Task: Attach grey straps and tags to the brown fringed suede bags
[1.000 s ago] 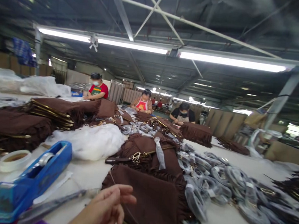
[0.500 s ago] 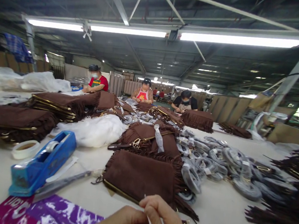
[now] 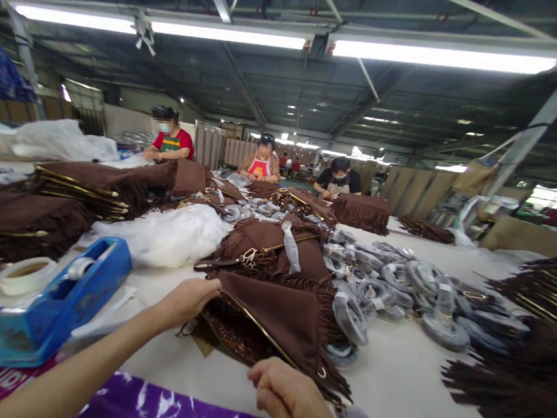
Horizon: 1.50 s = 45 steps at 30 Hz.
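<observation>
A brown fringed bag [image 3: 269, 312] lies in front of me with its gold zipper edge parted, so the dark patterned inside shows. My left hand [image 3: 192, 300] is closed on the bag's upper left corner and lifts that edge. Near the lower edge of the bag, my right hand [image 3: 286, 392] has its fingers curled together; whatever they hold, if anything, is hidden. Under my arms lies a purple and white plastic sheet [image 3: 168, 411].
At left stand a blue tape dispenser [image 3: 63, 301] and a tape roll [image 3: 27, 276]. White stuffing [image 3: 169, 235], wrapped coiled straps [image 3: 398, 291] and stacked brown bags [image 3: 19, 219] lie around. Three people work across the table.
My hands have parted: the left moved up and left onto the bag's corner, the right stayed low. The bag's zipper side, closed before, now gapes. The view has shifted slightly.
</observation>
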Tool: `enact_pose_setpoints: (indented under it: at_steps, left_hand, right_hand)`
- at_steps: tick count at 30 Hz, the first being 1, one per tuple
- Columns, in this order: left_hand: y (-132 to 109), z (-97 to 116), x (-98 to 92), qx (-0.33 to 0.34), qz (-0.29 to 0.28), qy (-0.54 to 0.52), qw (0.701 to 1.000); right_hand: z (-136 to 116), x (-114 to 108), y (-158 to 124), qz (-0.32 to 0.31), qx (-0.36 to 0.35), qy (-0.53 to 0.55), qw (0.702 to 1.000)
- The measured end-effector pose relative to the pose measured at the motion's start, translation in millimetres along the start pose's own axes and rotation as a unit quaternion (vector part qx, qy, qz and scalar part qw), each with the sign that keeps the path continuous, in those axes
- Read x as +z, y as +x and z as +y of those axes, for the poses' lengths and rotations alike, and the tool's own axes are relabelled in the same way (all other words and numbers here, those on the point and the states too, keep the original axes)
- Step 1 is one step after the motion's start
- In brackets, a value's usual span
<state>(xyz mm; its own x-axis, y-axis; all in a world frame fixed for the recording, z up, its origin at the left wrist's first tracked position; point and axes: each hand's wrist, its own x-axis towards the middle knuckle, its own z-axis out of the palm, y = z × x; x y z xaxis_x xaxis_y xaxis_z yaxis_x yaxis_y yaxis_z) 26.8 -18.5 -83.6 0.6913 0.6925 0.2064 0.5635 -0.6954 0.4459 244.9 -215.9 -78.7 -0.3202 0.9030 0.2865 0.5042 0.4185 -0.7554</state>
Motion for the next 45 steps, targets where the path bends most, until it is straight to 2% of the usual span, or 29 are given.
enact_pose_setpoints:
  at_steps: [2, 7, 13, 18, 21, 24, 28, 30, 33, 36, 39, 45]
  left_hand:
    - [6, 0, -0.3, -0.004, 0.021, -0.032, 0.999]
    - [11, -5, 10.0, -0.025, 0.064, -0.12, 0.99]
    - [14, -16, 27.0, -0.067, 0.087, -0.221, 0.969]
    - [17, -24, 34.1, -0.091, 0.088, -0.27, 0.954]
    - [17, -24, 34.2, -0.099, 0.086, -0.279, 0.951]
    - [13, -20, 33.2, -0.088, 0.092, -0.284, 0.95]
    - [8, -17, 34.4, -0.039, 0.122, -0.317, 0.94]
    - [6, -17, 35.0, -0.037, 0.125, -0.333, 0.934]
    - [7, -18, 33.1, -0.029, 0.1, -0.34, 0.935]
    - [8, -16, 27.3, 0.011, 0.053, -0.342, 0.938]
    - [8, -13, 21.6, 0.022, 0.023, -0.304, 0.952]
    - [8, -9, 26.2, 0.027, 0.068, -0.199, 0.977]
  right_hand:
    - [3, 6, 13, 0.013, -0.004, -0.04, 0.999]
    - [24, 21, 49, 0.048, 0.043, -0.082, 0.995]
    - [40, 26, 87, 0.1, 0.09, -0.109, 0.985]
    - [43, 35, 104, 0.063, 0.131, 0.082, 0.986]
    - [49, 40, 112, 0.045, 0.198, 0.217, 0.955]
    - [57, 42, 117, 0.03, 0.271, 0.293, 0.916]
    - [62, 41, 118, 0.054, 0.274, 0.311, 0.909]
    - [63, 41, 117, 0.079, 0.286, 0.318, 0.901]
    - [64, 42, 117, 0.098, 0.303, 0.327, 0.89]
    - [66, 43, 117, 0.104, 0.294, 0.33, 0.891]
    - [67, 42, 117, 0.106, 0.291, 0.33, 0.892]
    - [65, 41, 116, 0.099, 0.321, 0.332, 0.882]
